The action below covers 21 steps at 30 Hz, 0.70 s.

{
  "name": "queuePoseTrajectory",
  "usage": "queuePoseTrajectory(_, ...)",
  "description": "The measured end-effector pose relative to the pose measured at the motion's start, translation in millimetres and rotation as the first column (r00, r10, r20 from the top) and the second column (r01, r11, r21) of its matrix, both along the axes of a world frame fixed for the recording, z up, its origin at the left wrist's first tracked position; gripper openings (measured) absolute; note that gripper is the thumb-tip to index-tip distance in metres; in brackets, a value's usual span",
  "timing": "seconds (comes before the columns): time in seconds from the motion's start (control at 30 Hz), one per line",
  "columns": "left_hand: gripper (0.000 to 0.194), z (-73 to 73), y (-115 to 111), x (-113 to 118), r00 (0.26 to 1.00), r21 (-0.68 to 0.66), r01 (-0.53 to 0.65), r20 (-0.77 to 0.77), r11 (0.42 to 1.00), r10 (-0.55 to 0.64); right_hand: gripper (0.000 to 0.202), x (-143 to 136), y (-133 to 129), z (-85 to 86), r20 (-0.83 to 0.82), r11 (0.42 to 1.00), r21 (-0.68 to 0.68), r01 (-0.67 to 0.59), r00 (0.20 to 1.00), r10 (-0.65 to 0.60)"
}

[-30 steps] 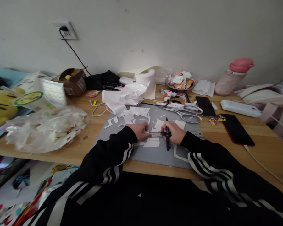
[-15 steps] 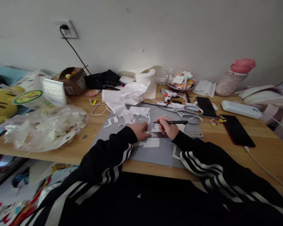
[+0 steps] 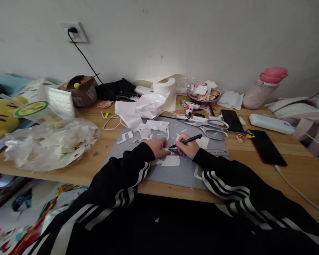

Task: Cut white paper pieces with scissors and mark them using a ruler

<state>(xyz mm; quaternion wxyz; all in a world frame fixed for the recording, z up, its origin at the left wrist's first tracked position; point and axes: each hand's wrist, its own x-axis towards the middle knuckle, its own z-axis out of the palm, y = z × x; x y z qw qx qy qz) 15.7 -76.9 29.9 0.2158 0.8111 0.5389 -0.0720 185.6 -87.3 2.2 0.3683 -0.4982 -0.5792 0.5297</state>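
Left hand (image 3: pixel 157 148) rested half-open fingers on ruler (image 3: pixel 217 152), right hand (image 3: pixel 188 146) gripped pen (image 3: pixel 191 139) in closed fingers, scissors (image 3: pixel 205 126) lay at rear right corner of mat (image 3: pixel 175 176)

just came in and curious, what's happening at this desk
A person is bent over a gray cutting mat. Their right hand holds a black pen, its tip down near the upper edge of a ruler. The left hand rests at the ruler's left end. Cut paper scraps lie around them, and silver scissors sit at the back right of the mat.
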Motion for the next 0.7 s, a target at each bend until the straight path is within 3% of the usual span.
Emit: queuePoseTrajectory(0.7,0.034,0.2,0.4,1.3,1.0,-0.027,-0.018,0.001,0.999,0.018,0.02,-0.3,-0.5,2.6,0.072,1.0,0.0,-0.023,0.997,0.023)
